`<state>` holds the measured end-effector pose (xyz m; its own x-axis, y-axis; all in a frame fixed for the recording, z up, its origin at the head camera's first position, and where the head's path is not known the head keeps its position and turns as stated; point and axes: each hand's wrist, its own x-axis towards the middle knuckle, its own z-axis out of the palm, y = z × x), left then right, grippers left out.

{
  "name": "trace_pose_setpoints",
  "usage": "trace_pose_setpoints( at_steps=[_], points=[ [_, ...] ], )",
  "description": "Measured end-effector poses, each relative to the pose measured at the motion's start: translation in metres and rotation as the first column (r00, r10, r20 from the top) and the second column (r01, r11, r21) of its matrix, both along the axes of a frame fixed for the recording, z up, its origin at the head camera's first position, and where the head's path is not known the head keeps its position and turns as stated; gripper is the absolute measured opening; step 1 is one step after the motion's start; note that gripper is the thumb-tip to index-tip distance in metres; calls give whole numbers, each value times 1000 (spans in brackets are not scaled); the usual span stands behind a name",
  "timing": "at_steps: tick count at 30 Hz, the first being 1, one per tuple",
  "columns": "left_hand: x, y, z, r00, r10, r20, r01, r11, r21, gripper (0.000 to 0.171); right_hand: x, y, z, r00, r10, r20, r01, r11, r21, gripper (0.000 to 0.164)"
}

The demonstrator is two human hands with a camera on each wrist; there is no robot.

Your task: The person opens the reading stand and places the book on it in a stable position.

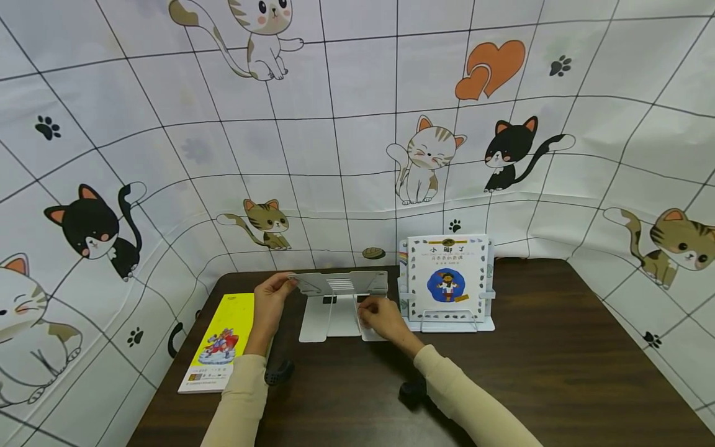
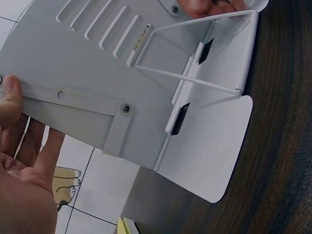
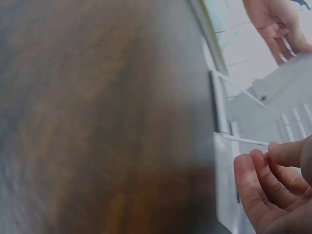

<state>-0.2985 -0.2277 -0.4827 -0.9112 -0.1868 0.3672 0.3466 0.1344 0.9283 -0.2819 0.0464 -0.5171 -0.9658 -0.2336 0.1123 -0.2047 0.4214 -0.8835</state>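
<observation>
Left grip (image 1: 268, 310): narrow, holding the stand (image 1: 339, 285) by the upper left corner of its tilted plate (image 2: 92, 73), your thumb on the near face, your fingers behind. Right grip (image 1: 384, 320): fingers curled, thumb and fingertips pinching at the wire frame (image 2: 249, 52), which runs from the slotted plate to the base (image 2: 204, 139). Your right hand sits lower than your left, before the stand's right half. Base rests on the surface (image 1: 558, 347).

Edges: plate raised, near the surface's back edge. Second stand (image 1: 487, 325) is just beside your right hand, so room there is tight. Yellow book (image 1: 220, 344) lies flat at your left, partly hidden by your left forearm in the head view. Open wood runs between your forearms, and from the second stand to the right edge.

Count: stands, two; books, two (yellow one flat, white book (image 1: 447, 267) propped on the second stand); black devices (image 1: 412, 394), two, one near each forearm.
</observation>
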Motion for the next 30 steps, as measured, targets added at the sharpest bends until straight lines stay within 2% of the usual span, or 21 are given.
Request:
trace_pose_setpoints(
  at_steps=[2,5,8,10,14,16,17,22,26,30],
  points=[
    [1,0,-1,1000,-8,-1,8,1000,-3,18,1,5,6,999,-37,-19,36,998,-41,12],
    [4,1,-3,999,-36,-1,36,999,2,22,6,12,20,991,-95,-91,83,988,-127,9],
    [7,1,-5,999,-53,2,53,998,21,27,14,20,37,966,-165,-199,127,973,-195,7],
    [9,1,-6,999,-53,3,53,998,36,30,20,24,48,934,-218,-282,159,963,-218,7],
    [10,2,-6,999,-33,8,33,998,44,28,28,30,65,837,-324,-442,229,939,-256,7],
    [10,3,-7,1000,-23,11,23,999,36,25,28,32,70,791,-336,-511,235,938,-253,9],
    [10,3,-7,1000,-17,13,17,999,33,23,27,33,71,779,-325,-536,226,943,-244,11],
    [9,5,-6,1000,-4,13,3,999,34,19,22,35,70,764,-238,-600,175,971,-162,16],
    [10,6,-7,1000,-4,16,3,1000,28,18,19,35,67,756,-252,-604,195,968,-160,11],
    [12,6,-10,999,35,24,-35,999,0,17,16,36,67,754,-263,-603,197,965,-174,9]
  ],
)
